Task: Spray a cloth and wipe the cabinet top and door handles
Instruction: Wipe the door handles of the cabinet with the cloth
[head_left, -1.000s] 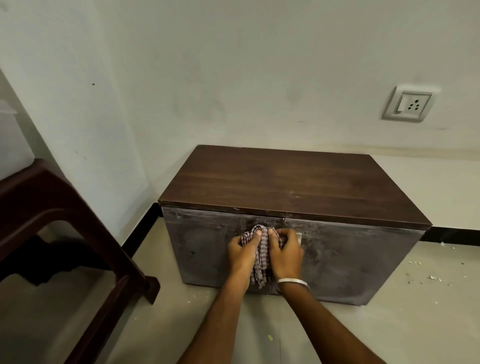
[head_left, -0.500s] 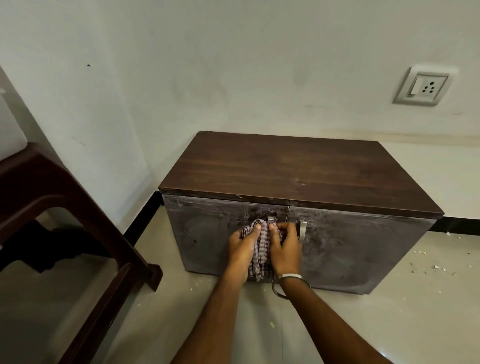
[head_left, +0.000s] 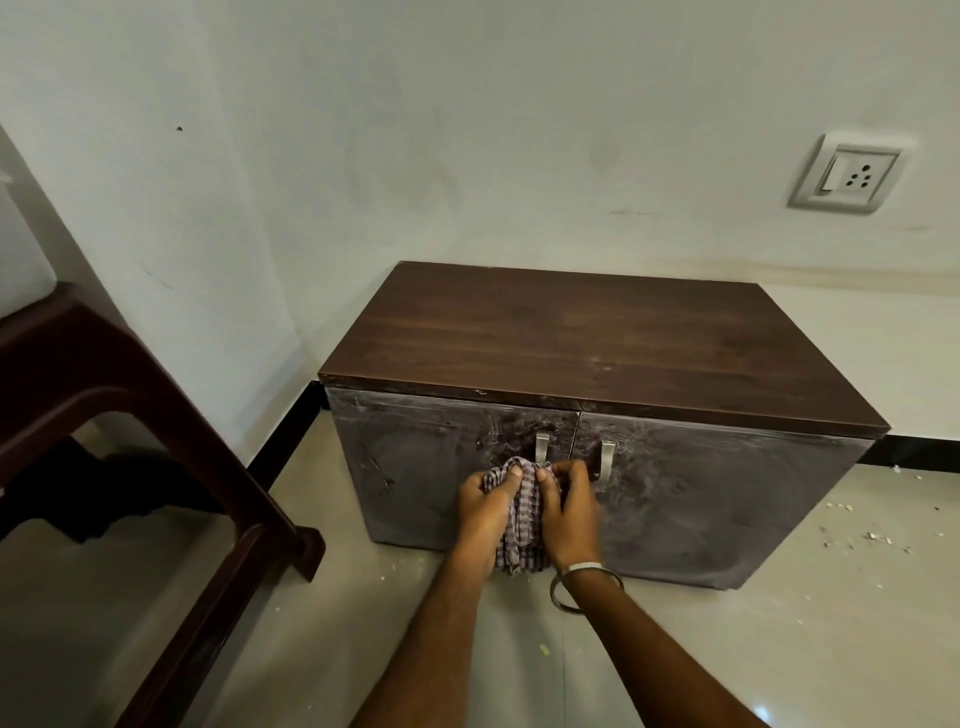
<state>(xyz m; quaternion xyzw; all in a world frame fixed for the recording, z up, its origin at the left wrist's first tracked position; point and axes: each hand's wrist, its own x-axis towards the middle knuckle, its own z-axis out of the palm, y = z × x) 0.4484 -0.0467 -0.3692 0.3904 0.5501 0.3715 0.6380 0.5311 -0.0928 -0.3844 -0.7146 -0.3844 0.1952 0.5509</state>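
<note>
- A pale wall fills the upper half of the view, with a white switch-and-socket plate at about two o'clock.
- A glossy tiled floor spreads across the bottom, with small pale crumbs scattered at four o'clock.
- A low cabinet stands against the wall at centre, with a dark wood-grain top and two smudged grey doors.
- A dark brown plastic chair sits at nine o'clock, beside the cabinet.
- Both forearms reach in from six o'clock; the right wrist wears a metal bangle.
- A checked cloth is bunched between the hands against the left door, hanging down below them.
- The left hand grips the cloth's left side, fingers curled.
- The right hand grips its right side, thumb on the fabric.
- The left handle shows just above the cloth at twelve o'clock; the right handle stands just beside the right hand at one o'clock.
</note>
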